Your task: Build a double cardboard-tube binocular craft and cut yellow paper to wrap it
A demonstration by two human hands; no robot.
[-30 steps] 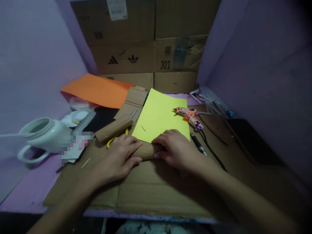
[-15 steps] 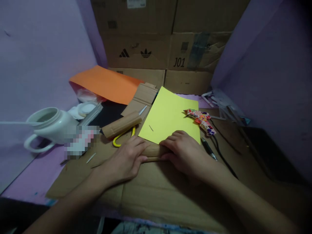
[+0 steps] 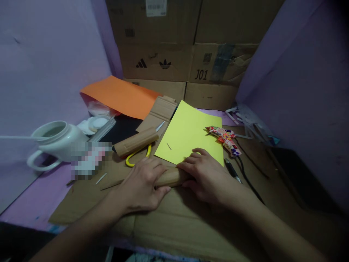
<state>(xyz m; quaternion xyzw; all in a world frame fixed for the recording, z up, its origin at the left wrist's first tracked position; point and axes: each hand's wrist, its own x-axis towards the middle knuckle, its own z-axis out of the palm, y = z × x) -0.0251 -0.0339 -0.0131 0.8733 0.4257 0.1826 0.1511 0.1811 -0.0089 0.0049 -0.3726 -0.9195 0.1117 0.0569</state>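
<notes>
Both my hands grip a small roll of brown cardboard (image 3: pixel 171 177), which lies crosswise low over the cardboard sheet (image 3: pixel 177 225). My left hand (image 3: pixel 144 183) is closed around its left end, thumb on the near side and fingers over the far side. At the other end my right hand (image 3: pixel 204 173) is closed in the same way; its fingers hide that end. Just beyond my left hand are a larger cardboard roll (image 3: pixel 136 141) and the yellow handle of scissors (image 3: pixel 129 161). Yellow paper (image 3: pixel 191 131) lies beyond my right hand.
A flowery glue gun (image 3: pixel 224 137) rests partly on the yellow paper, its cord trailing right beside a pen (image 3: pixel 231 169). On the left stand a white teapot-like pot (image 3: pixel 65 143) and orange paper (image 3: pixel 120 94). A dark flat object (image 3: pixel 300 174) lies right; cardboard boxes (image 3: pixel 158 62) close off the back.
The cardboard between my hands has turned from a flatter folded strip into a rounder roll. My left hand has shifted slightly toward me. The whole view has tilted a little.
</notes>
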